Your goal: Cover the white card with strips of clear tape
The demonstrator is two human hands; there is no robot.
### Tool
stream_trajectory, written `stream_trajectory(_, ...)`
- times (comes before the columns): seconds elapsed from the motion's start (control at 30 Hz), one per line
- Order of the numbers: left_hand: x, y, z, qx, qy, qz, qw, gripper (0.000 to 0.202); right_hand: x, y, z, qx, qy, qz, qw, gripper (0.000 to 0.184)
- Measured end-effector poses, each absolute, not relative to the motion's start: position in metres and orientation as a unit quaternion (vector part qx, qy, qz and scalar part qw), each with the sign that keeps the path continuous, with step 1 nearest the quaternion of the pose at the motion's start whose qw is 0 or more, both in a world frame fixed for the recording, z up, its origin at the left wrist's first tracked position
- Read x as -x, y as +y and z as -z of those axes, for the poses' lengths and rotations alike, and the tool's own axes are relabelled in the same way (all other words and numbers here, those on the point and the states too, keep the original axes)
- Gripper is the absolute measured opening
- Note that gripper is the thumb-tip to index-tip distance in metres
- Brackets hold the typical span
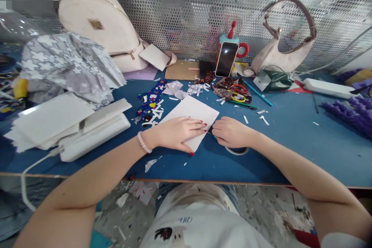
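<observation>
A white sheet of paper (192,114) lies on the blue table (290,143). My left hand (177,133) rests flat on its near corner, fingers stretched out and pressing it down. Just right of the sheet, my right hand (231,131) is curled closed on scissors (236,150); a pale handle loop shows under the wrist and a thin blade tip points toward the paper's edge.
Stacked white paper and a white box (72,128) sit at left beside patterned grey cloth (66,66). A phone (226,59), bags, more scissors (238,93) and paper scraps crowd the back by a perforated metal wall. Purple material (351,114) lies at right.
</observation>
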State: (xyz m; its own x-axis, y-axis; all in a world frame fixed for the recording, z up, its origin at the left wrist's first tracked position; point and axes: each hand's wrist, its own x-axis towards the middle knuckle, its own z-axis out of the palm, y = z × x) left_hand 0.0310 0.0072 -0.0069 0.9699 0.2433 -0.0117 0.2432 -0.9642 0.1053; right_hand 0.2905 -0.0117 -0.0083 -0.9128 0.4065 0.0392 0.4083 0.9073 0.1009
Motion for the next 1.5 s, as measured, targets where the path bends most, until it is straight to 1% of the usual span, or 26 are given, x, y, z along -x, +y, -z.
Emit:
stream_trajectory(0.13,-0.031,0.008,0.006,-0.991,0.121,0.002,0.054,0.08,-0.292,-0.011,0.01,0.2,-0.978,0.059,0.017,0.017)
stream_trajectory(0.53,-0.033,0.005,0.008,-0.99,0.118,-0.022,0.067,0.074,-0.295,-0.011,0.01,0.176,-0.981,0.051,0.063,0.013)
stream_trajectory(0.7,-0.032,0.007,0.008,-0.991,0.118,-0.014,0.059,0.072,-0.302,-0.009,-0.002,0.186,-0.977,0.019,0.101,0.018)
stream_trajectory(0.83,-0.031,0.007,0.01,-0.996,0.082,-0.036,0.014,0.066,-0.309,-0.002,-0.004,0.211,-0.967,-0.045,0.139,0.018)
stream_trajectory(0.97,-0.029,0.001,0.009,-0.992,0.039,-0.1,-0.072,0.046,-0.313,0.003,0.001,0.224,-0.962,-0.074,0.14,0.018)
stream_trajectory(1.1,-0.027,-0.008,0.002,-0.985,0.036,-0.13,-0.111,0.032,-0.315,0.005,0.002,0.244,-0.952,-0.111,0.147,0.019)
stream_trajectory(1.23,-0.024,-0.013,-0.015,-0.954,0.033,-0.219,-0.204,0.02,-0.32,0.007,-0.001,0.276,-0.934,-0.158,0.166,0.019)
stream_trajectory(1.33,-0.019,-0.011,-0.032,-0.928,0.048,-0.266,-0.257,0.016,-0.327,0.009,-0.002,0.307,-0.909,-0.208,0.189,0.018)
stream_trajectory(1.43,-0.013,-0.003,-0.05,-0.907,0.082,-0.308,-0.276,0.014,-0.332,0.012,-0.003,0.338,-0.872,-0.279,0.218,0.013)
stream_trajectory(1.5,-0.01,0.005,-0.062,-0.889,0.114,-0.339,-0.285,0.016,-0.336,0.016,-0.004,0.354,-0.842,-0.328,0.243,0.01)
